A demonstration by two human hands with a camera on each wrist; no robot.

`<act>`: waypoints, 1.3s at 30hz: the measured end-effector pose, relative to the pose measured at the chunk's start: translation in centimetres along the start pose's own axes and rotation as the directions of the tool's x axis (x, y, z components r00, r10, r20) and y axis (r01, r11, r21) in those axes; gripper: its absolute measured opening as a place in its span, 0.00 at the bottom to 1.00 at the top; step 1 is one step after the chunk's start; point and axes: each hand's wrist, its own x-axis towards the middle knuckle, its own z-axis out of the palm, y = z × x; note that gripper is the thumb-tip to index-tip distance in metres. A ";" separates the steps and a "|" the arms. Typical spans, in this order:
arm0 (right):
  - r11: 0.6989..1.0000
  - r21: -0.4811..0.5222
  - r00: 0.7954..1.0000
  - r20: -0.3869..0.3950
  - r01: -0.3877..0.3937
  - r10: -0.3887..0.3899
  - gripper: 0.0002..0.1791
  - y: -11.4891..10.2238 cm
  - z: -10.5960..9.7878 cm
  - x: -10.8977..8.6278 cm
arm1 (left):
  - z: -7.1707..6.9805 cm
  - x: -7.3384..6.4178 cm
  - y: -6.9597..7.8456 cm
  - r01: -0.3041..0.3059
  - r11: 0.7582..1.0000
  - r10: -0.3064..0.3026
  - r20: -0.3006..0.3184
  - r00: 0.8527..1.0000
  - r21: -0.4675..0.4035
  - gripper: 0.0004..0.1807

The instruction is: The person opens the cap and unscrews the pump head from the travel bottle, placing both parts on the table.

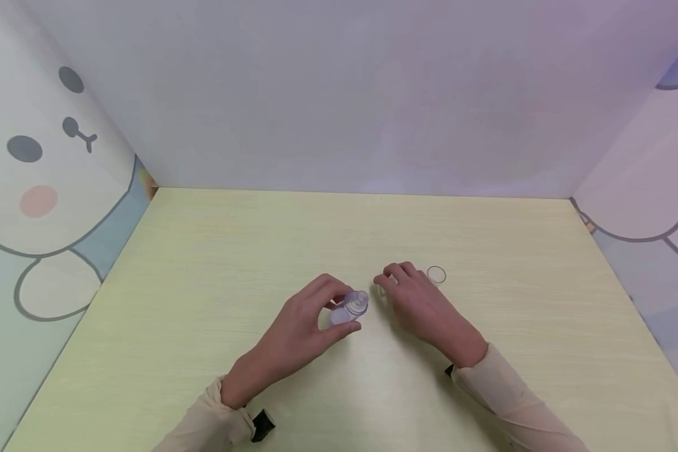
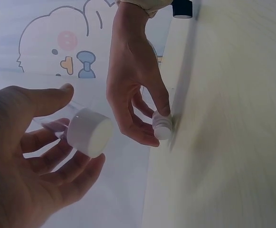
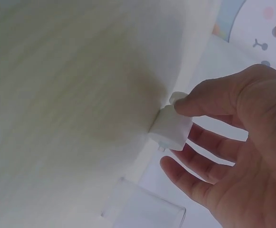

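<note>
My left hand (image 1: 299, 329) holds a small clear bottle (image 1: 341, 314) with a purplish tint and a narrowed, nozzle-like top, raised a little above the table. Its white base (image 2: 90, 133) faces the left wrist camera, thumb on one side and fingers on the other. To the right, my right hand (image 1: 424, 307) pinches a white pump-like cap (image 3: 172, 126) between thumb and fingers, low at the table surface. The head view mostly hides this cap behind the hand. Just beyond the right hand stands a clear, cup-shaped cover (image 3: 149, 209), whose round rim (image 1: 437, 274) shows from above.
Both hands are over the middle of a pale wooden table (image 1: 231, 238). A plain light wall (image 1: 339, 94) rises at its back edge, and side panels with cartoon animals (image 1: 51, 188) flank it. Small dark devices (image 1: 263, 425) sit at the wrists.
</note>
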 end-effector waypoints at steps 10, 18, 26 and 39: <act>1.000 -0.006 1.000 -0.009 0.000 0.000 0.21 -0.1 -0.8 -0.1 | 0.2 0.0 0.0 0.009 1.000 -0.009 -0.002 1.000 0.007 0.19; 1.000 -0.013 0.997 -0.072 -0.001 0.000 0.22 -0.5 -2.6 -1.3 | 0.6 0.3 -0.4 0.054 0.998 -0.054 -0.021 0.998 0.012 0.19; 1.000 0.011 0.995 -0.103 -0.011 0.012 0.25 -1.2 -4.1 -3.5 | 1.3 1.7 -1.4 0.113 0.993 -0.114 -0.026 0.993 -0.031 0.19; 0.999 0.041 0.991 -0.135 -0.017 0.023 0.24 -2.7 -5.4 -6.2 | 2.5 4.4 -3.5 0.197 0.976 -0.200 -0.022 0.980 -0.088 0.19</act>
